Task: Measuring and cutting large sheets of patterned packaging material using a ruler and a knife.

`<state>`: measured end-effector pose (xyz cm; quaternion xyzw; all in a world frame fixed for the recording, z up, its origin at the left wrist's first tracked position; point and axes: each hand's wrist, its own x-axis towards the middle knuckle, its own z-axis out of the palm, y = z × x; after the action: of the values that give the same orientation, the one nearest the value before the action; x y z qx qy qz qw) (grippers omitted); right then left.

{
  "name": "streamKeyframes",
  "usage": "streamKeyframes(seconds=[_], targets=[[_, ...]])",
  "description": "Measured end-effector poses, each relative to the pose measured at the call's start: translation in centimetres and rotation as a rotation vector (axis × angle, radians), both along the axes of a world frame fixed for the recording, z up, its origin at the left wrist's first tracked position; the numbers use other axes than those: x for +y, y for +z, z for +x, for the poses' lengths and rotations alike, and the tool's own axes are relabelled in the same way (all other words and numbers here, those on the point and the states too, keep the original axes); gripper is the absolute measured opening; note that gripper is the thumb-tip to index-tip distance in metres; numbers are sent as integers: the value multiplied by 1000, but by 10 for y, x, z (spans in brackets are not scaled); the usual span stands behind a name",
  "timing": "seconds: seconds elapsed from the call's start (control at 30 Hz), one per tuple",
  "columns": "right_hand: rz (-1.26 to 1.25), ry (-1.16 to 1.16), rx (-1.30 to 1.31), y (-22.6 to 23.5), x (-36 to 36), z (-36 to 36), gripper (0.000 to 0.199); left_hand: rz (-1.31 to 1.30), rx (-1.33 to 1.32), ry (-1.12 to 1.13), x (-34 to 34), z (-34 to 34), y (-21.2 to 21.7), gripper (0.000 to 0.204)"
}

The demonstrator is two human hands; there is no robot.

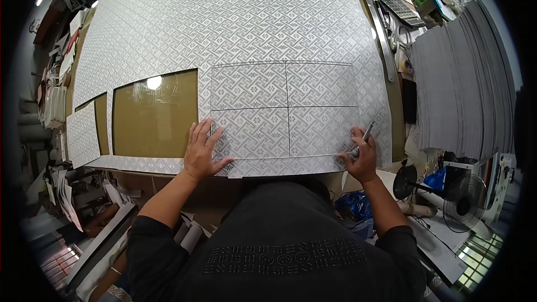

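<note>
The marked rectangle (pixel 249 86) lies at the near right of a big patterned sheet (pixel 235 11), dark lines crossing it into four; from here I can't tell whether it's a clear plate or part of the sheet. The left hand (pixel 200 148) is flat at its lower left corner, fingers spread and thumb out. The right hand (pixel 362 154) sits at the lower right corner, its fingers curled around a slim silver tool (pixel 367 130); I can't tell exactly which ones pinch it.

There's only a narrow strip of sheet between the rectangle and the front edge, with the person's black shirt (pixel 285 223) just below. Beyond it, the sheet runs flat a long way. Left of the left hand, a cut-out window shows the olive desk (pixel 156 117); a loose piece (pixel 84 134) lies farther left. Along the right edge come a metal strip (pixel 383 36), a calculator (pixel 404 10) with labels too small to read, and a tall grey stack (pixel 458 84). Rows of raised marks cross the shirt.
</note>
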<state>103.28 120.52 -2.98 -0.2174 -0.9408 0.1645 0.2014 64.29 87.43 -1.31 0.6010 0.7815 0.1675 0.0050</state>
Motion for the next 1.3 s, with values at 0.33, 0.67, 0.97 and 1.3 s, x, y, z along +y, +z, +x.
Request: streamKeyframes(seconds=[0.33, 0.67, 0.97, 1.3], targets=[[-51, 47, 75, -16, 3, 4, 57, 12, -19, 78, -14, -4, 1, 82], [-48, 26, 52, -14, 3, 5, 58, 30, -36, 19, -2, -3, -4, 83], [4, 29, 40, 3, 1, -6, 59, -6, -43, -3, 1, -3, 3, 82], [10, 25, 34, 0, 1, -4, 57, -11, -10, 7, 2, -2, 4, 83]])
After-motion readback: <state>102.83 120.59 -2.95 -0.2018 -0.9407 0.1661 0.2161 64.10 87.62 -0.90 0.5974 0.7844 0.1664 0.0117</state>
